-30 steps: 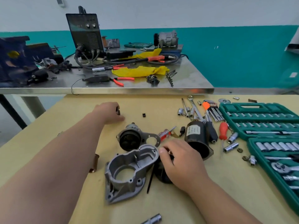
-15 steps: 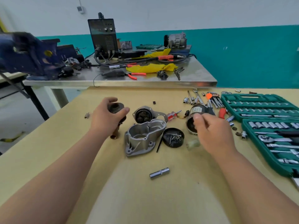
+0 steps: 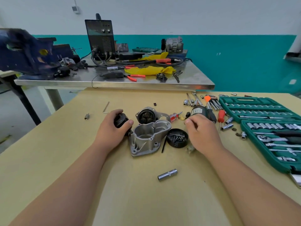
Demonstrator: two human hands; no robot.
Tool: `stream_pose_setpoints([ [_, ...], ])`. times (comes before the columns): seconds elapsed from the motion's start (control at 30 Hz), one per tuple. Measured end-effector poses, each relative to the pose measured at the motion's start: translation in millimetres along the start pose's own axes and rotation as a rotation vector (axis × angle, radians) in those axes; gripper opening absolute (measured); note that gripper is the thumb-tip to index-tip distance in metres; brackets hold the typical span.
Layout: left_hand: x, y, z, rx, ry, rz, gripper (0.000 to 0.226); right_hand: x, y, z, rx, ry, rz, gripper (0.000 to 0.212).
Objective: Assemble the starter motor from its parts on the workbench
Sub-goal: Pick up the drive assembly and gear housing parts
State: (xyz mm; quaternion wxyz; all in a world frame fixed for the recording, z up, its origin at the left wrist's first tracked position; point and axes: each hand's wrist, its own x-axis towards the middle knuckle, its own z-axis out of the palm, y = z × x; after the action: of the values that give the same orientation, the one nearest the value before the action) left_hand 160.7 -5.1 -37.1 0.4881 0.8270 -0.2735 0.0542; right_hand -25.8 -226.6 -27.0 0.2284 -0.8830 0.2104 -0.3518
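Note:
My left hand [image 3: 112, 130] grips a black round motor part [image 3: 120, 121] just left of the grey aluminium housing [image 3: 149, 137], which lies open side up on the wooden bench. Behind the housing sits the gear unit [image 3: 145, 116] with small gears showing. A black cap [image 3: 177, 138] holding several screws lies right of the housing. My right hand [image 3: 202, 132] hovers over the cap's right side with fingers curled; whether it holds anything is hidden. The black motor body [image 3: 199, 111] lies just beyond that hand.
A green socket set [image 3: 267, 126] lies open at the right. A red screwdriver [image 3: 221, 116], loose sockets [image 3: 227, 126] and hex keys [image 3: 213, 101] lie near it. One long socket [image 3: 167, 175] lies near me. A steel table [image 3: 114, 82] with a welder [image 3: 101, 38] stands behind.
My left hand picked up the black round part and brought it beside the housing. My right hand left the cap, reached toward the motor body, then came back a little.

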Motion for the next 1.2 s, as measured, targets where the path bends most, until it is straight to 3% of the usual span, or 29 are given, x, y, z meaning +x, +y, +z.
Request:
stream_pose_setpoints([
  [0.2,3,-4,-4,-0.051,-0.036,-0.044,0.036,62,-36,8,-0.111,-0.202,-0.03,0.018],
  [0.37,4,-10,-7,-0.047,-0.02,-0.061,0.019,114,-54,38,-0.499,-0.828,-0.112,0.025],
  [0.43,4,-13,-8,-0.031,-0.042,-0.076,0.021,120,-49,46,-0.589,-0.939,-0.126,0.029],
  [0.5,5,-14,-9,-0.017,-0.064,-0.088,0.022,122,-43,48,-0.572,-0.907,-0.178,0.033],
  [0.6,7,-15,-8,-0.016,-0.071,-0.09,0.023,120,-40,45,-0.435,-0.711,-0.322,0.039],
  [0.77,7,-14,-6,-0.018,-0.09,-0.1,0.023,115,-47,39,-0.708,-0.515,-0.573,0.044],
  [0.93,5,-12,-8,-0.027,-0.104,-0.092,0.023,102,-37,37,-0.724,-0.358,-0.842,0.04],
  [1.2,3,-10,-9,-0.015,-0.121,-0.086,0.027,95,-30,35,-0.707,-0.364,-0.893,0.042],
])
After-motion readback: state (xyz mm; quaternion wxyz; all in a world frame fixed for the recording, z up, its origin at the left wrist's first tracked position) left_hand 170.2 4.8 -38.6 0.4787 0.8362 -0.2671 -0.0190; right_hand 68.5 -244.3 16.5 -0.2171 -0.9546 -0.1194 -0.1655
